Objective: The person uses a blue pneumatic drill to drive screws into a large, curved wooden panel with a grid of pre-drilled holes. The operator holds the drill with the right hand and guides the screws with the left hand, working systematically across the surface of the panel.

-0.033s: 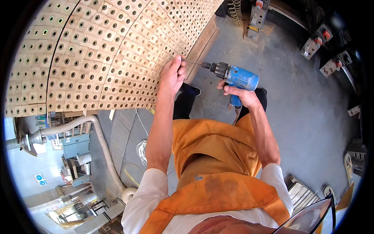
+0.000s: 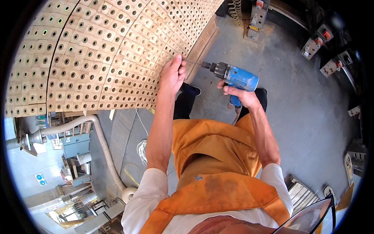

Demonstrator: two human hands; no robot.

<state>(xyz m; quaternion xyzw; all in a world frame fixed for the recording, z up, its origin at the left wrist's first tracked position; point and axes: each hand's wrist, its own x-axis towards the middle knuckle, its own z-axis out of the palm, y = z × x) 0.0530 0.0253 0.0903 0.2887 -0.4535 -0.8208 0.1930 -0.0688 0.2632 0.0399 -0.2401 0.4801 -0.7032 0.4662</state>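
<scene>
Nearest, an orange apron (image 2: pixel 218 156) covers the worker's front, both bare forearms reaching away over a grey floor (image 2: pixel 311 117). Right hand (image 2: pixel 238 94) is clenched round the grip of a blue drill (image 2: pixel 237 78), held in the air just beside the panel's lower edge. Drill's long axis runs roughly level, its bit (image 2: pixel 193 62) pointing toward the worker's left, at the panel. Left hand (image 2: pixel 172 74) rests against the panel, fingertips pinching the bit near its tip. Beyond, the curved wooden panel (image 2: pixel 109 54) of holed blocks fills the far side.
</scene>
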